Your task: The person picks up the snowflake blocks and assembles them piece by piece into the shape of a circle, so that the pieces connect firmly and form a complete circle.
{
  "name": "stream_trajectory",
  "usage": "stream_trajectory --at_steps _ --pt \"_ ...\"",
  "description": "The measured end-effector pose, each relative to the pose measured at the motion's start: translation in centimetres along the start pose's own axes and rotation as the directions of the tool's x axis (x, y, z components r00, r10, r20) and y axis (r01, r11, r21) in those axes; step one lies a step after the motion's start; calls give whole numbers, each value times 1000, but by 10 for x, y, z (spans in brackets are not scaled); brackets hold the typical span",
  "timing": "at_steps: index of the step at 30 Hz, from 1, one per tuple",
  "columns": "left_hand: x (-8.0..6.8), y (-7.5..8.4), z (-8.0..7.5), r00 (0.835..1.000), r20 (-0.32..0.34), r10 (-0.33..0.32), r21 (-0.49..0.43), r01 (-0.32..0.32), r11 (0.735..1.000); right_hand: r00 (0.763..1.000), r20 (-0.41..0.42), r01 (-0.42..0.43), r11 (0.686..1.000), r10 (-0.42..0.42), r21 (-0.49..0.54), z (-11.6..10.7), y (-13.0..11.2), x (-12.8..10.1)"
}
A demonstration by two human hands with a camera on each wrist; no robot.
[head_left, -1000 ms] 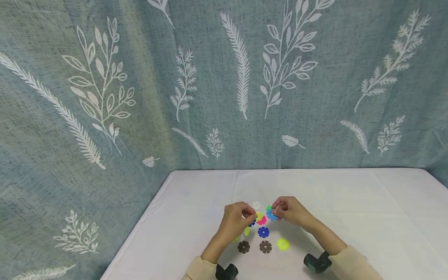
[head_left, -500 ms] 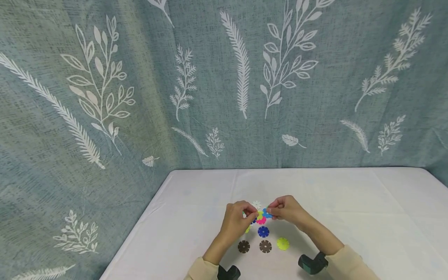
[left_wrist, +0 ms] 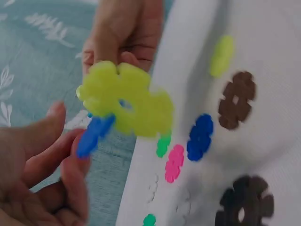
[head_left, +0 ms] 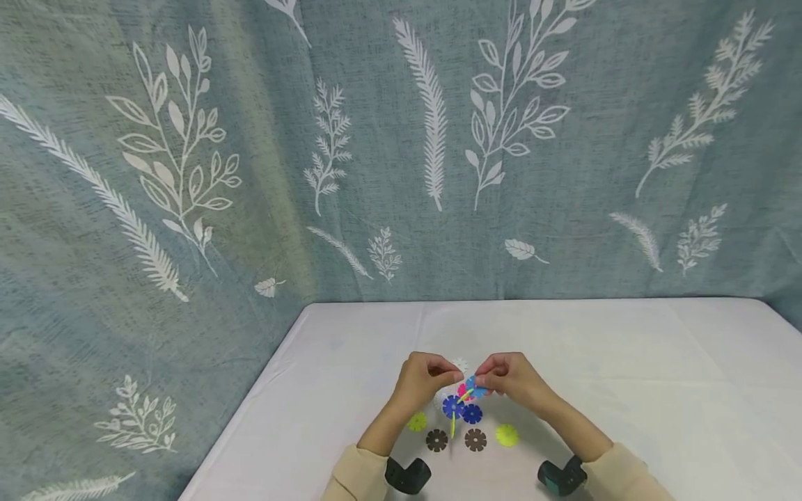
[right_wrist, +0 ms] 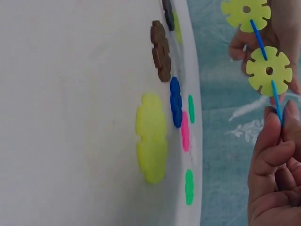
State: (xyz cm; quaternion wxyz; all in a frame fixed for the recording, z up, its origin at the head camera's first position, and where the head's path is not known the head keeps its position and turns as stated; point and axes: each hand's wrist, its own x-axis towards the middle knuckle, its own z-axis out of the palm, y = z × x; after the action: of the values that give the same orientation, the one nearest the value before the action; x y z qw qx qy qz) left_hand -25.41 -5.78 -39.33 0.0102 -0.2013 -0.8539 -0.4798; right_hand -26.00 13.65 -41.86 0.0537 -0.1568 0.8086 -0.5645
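Both hands meet above the middle of the white tabletop (head_left: 626,362), a little way in from its near edge, joined by a small cluster of snowflake discs held in the air. The right hand (head_left: 510,379) pinches a light-blue disc (right_wrist: 277,106) by its rim between thumb and fingers (right_wrist: 270,141); seen edge-on from that wrist, it runs through the slots of two yellow discs (right_wrist: 269,70), one behind the other along the blue piece. The left hand (head_left: 421,379) has its fingers (left_wrist: 70,160) curled around the far end of the same cluster (head_left: 466,391), where a darker blue piece (left_wrist: 94,134) sticks out beside the yellow ones. Loose discs lie flat on the tabletop just below the cluster: a blue disc (head_left: 472,414) directly under it, a pink disc (left_wrist: 174,162) and a small green disc (left_wrist: 163,145) close by, two brown discs (head_left: 475,440) nearer the person, a yellow disc (head_left: 506,435) to the right of those, another yellow one (head_left: 416,421) to the left. A white disc (head_left: 460,364) lies just beyond the cluster. A leaf-print curtain (head_left: 250,139) hangs behind the tabletop.
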Motion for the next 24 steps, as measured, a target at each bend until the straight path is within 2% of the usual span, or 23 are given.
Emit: stream_trajectory --at_steps 3,6,9,13,15,18,24 --pt "3 -2 0 994 58 -97 -82 101 991 999 26 27 999 -28 34 2 -1 0" --pt "2 -2 2 974 113 -195 -125 209 970 996 66 53 997 -57 63 2 -2 0" --pt "1 -2 2 963 113 -244 -129 257 958 993 88 80 996 -84 45 -6 0 1" --pt "-2 -6 -1 960 85 -266 -135 275 952 989 96 124 986 -113 -109 -23 7 6" --pt "-3 -9 -2 958 76 -275 -143 284 948 991 92 118 968 -100 -221 -31 11 9" --pt "-4 -14 -3 956 70 -285 -161 292 943 993 97 101 937 -73 -336 -37 18 13" --pt "-6 -18 -4 956 68 -286 -184 294 938 986 118 156 894 -116 -420 -34 29 25"
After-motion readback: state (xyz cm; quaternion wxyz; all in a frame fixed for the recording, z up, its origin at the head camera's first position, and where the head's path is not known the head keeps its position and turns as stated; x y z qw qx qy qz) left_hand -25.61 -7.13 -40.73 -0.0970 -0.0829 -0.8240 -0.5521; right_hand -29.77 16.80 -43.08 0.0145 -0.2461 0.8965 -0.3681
